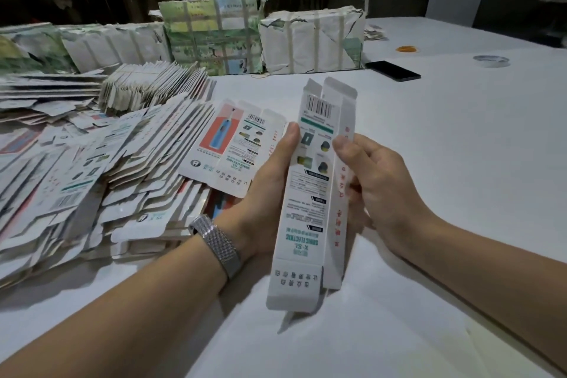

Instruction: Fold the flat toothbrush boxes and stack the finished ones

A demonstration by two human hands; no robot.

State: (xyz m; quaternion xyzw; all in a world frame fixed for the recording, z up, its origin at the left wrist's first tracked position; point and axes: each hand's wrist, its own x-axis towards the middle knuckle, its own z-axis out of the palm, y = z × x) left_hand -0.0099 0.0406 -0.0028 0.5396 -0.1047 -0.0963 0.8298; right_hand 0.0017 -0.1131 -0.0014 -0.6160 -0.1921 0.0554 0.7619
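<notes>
Both hands grip one long, narrow white printed cardboard toothbrush box [310, 193], held above the white bench [445, 147] with its end flaps unfolded: the left hand [270, 190] curls round its left edge with the thumb on the printed face, and the right hand [365, 181] pinches its right side panel. Just left of the left hand, a flat white carton blank with a red-and-blue toothbrush picture [227, 144] tops a sprawling heap of flat white carton blanks [101, 172] along the bench's left edge. Paper-wrapped, strapped bundles [260, 37] line the far edge, with a black phone [392, 70] near them.
</notes>
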